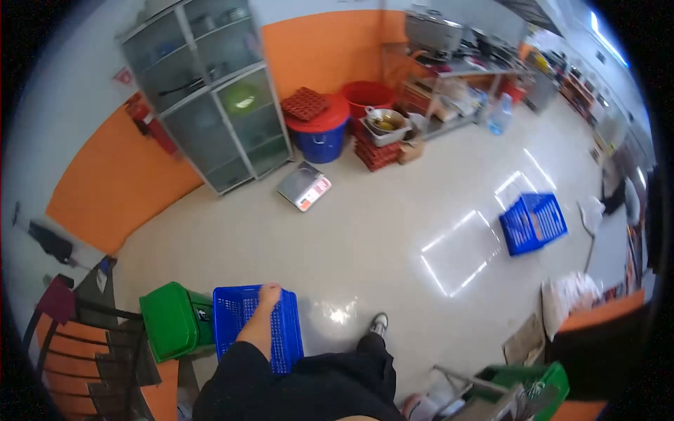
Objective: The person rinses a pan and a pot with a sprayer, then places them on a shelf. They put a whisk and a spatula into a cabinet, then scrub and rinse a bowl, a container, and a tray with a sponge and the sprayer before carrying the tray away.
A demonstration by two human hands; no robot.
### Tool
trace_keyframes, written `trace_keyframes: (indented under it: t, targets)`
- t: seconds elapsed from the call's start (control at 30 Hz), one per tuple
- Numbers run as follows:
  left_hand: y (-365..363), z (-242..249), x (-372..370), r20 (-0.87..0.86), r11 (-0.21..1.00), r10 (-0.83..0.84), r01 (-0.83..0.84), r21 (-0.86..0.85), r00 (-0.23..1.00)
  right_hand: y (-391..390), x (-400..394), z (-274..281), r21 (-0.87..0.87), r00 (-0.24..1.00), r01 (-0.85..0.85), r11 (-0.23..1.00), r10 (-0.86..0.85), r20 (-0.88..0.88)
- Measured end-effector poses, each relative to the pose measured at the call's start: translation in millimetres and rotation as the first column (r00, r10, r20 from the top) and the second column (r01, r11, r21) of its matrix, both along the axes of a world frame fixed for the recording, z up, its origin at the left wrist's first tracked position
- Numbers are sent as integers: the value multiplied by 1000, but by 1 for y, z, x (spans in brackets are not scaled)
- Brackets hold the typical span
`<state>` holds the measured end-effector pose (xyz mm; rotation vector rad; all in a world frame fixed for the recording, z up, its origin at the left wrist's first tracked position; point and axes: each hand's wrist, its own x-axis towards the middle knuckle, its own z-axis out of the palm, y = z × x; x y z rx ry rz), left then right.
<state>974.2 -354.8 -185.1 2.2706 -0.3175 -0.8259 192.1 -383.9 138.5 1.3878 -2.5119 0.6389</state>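
Note:
My left hand [269, 293] is closed on the upper edge of a blue plastic basket [286, 330] with slotted sides. The basket is close to my left side, and my forearm crosses over its opening. No contents can be made out inside it. Just left of the basket stands a green lidded bin [167, 319]. My right hand is out of the picture.
A second blue basket [531, 223] sits on the floor to the right. Ahead are a flat scale [305, 186], a glass-door cabinet [203, 91], a blue barrel [321, 142] and stacked red trays [373, 154]. A stair railing [88, 337] stands left; a green container [558, 386] lies lower right.

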Motion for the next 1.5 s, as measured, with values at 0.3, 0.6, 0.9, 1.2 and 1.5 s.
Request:
trace_keyframes:
  t: [0.3, 0.6, 0.9, 1.2, 1.5]
  targets:
    - [-146, 65, 118, -12, 967, -48, 44, -250, 999, -463, 274, -96, 305, 643, -762, 571, 721, 258]
    - [-85, 189, 407, 181, 816, 532, -443, -371, 827, -654, 801, -160, -120, 361, -907, 405, 890, 278]
    - [-322, 458, 732, 525, 692, 423, 111, -714, 738, -600, 1116, -170, 44, -189, -976, -211, 936, 296]
    - [-464, 534, 928, 791, 777, 601, 146, -612, 116, -616, 1181, -169, -93, -111, -993, -76, 874, 473]
    - [-469, 523, 908, 720, 723, 674, 52, -689, 164, -610, 1269, -172, -89, -192, -981, -171, 851, 489]
